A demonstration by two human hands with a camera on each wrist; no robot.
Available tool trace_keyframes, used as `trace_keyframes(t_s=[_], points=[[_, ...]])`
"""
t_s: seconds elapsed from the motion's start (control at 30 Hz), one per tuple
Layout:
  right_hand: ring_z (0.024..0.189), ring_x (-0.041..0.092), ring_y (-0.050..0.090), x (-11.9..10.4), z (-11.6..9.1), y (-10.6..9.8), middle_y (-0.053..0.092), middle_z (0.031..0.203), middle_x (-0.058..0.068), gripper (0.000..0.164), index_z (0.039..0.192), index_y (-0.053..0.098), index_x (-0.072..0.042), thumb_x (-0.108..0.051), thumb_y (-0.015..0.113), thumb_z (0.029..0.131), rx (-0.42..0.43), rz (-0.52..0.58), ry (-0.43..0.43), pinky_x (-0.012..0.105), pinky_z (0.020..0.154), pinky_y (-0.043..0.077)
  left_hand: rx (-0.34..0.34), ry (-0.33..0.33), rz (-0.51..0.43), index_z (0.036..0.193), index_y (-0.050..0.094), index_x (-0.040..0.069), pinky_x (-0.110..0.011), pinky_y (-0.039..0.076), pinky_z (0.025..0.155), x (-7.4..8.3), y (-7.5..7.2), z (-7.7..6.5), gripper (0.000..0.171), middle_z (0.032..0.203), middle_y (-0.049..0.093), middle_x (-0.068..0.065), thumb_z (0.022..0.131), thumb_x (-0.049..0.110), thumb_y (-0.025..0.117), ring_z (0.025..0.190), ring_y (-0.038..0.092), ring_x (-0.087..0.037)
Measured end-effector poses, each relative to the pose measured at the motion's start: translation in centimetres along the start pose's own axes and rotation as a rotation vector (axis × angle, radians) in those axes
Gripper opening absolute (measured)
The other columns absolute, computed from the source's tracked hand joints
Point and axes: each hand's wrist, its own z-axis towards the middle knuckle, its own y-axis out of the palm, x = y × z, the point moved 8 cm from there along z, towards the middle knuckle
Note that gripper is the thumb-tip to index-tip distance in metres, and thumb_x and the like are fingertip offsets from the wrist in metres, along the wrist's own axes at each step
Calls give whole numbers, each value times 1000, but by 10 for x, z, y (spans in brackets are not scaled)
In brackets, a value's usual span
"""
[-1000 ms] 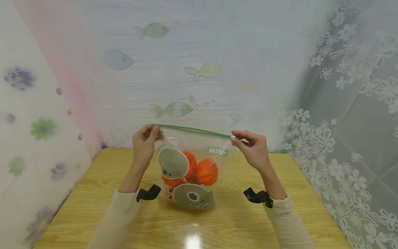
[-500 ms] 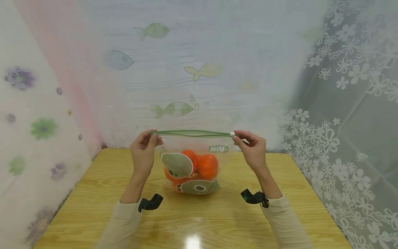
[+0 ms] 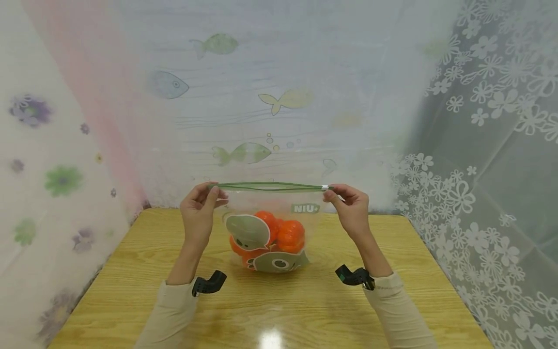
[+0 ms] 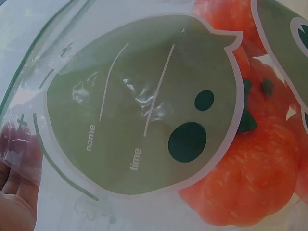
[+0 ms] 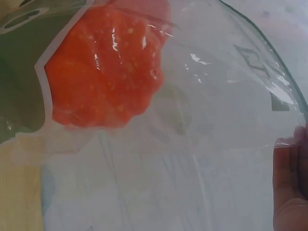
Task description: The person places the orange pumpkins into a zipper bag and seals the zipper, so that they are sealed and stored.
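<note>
A clear zip bag [image 3: 305, 208] with a green zip rim and grey-green printed shapes hangs between my hands in the head view. Inside lie several small orange pumpkins [image 3: 291, 237]; green stems show on them in the left wrist view. My left hand [image 3: 197, 215] pinches the bag's top left corner between thumb and fingers. At the top right corner my right hand [image 3: 354, 211] pinches the rim, right beside a white zip slider [image 3: 325, 188]. The rim's two green edges stand slightly apart between the hands. Whether the bag's base touches the table, I cannot tell.
A wood-grain table [image 3: 279, 310] lies beneath the bag and forearms. Behind it hangs a pale curtain [image 3: 244, 111] printed with fish. Flowered sheets close in the left and right sides. A black camera mount sits on each wrist.
The bag's rim was slanted down to the right and is now level, with its edges parted. The bag's base has swung away from me. Both hands have shifted slightly left.
</note>
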Motion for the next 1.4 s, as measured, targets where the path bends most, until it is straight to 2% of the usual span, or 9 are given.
trace_keyframes(t_s=[0.23,0.53,0.8,0.9,1.0,1.07,1.17,1.3,1.4], points=[[73,8,70,-1,-2,-3,74,79,-5,12,100,70,17,8,66,94,21,54,-41,24,76,60,28,-35,-13,105,66,-13,-27,62,71,0,-3,-2,16,82,73,-2,100,2,63,73,71,-13],[70,10,71,-5,-6,2,75,81,-2,14,98,76,8,13,64,93,-6,131,-84,26,76,62,66,-100,-15,101,71,-1,-26,62,67,0,-8,-2,8,80,72,-2,99,1,64,69,70,-12],[70,10,72,-9,-10,4,75,81,-1,11,97,74,12,14,64,93,-11,135,-96,26,76,62,-19,-86,-51,102,70,-4,-28,62,69,2,-10,0,8,80,71,-5,98,-1,64,72,69,-14],[70,9,72,-10,-11,6,75,81,-1,11,98,74,13,13,65,92,-8,131,-90,25,75,62,-39,-85,-2,105,68,-8,-28,62,71,4,-12,1,11,82,71,-4,98,-1,64,74,70,-14],[70,9,72,-10,-11,7,76,82,1,10,99,72,15,14,65,91,-12,120,-86,25,75,62,-34,-79,173,115,65,-7,-23,60,77,9,-12,2,20,92,69,-5,98,2,66,83,69,-13],[70,9,72,-10,-11,8,76,83,2,10,99,71,16,15,66,90,-16,106,-80,24,73,61,-35,-43,330,123,64,-5,-21,58,85,16,-8,2,28,103,67,-8,97,4,68,95,67,-14],[70,9,72,-11,-11,10,76,84,2,10,99,69,17,16,67,89,-26,96,-74,24,70,61,-54,98,550,130,62,-1,-29,51,97,30,6,3,35,119,65,-15,96,5,70,112,61,-21],[70,9,72,-13,-9,14,76,87,-2,10,99,70,15,15,67,90,-51,97,-73,24,71,62,-130,343,675,123,66,-3,-48,45,104,48,38,3,31,124,64,-22,93,1,70,120,57,-35],[70,10,72,-16,-6,17,76,88,-2,9,99,71,14,14,67,90,-76,96,-80,25,70,62,-235,470,700,116,70,-3,-50,46,104,55,67,1,25,120,65,-20,91,-2,71,117,58,-36]])
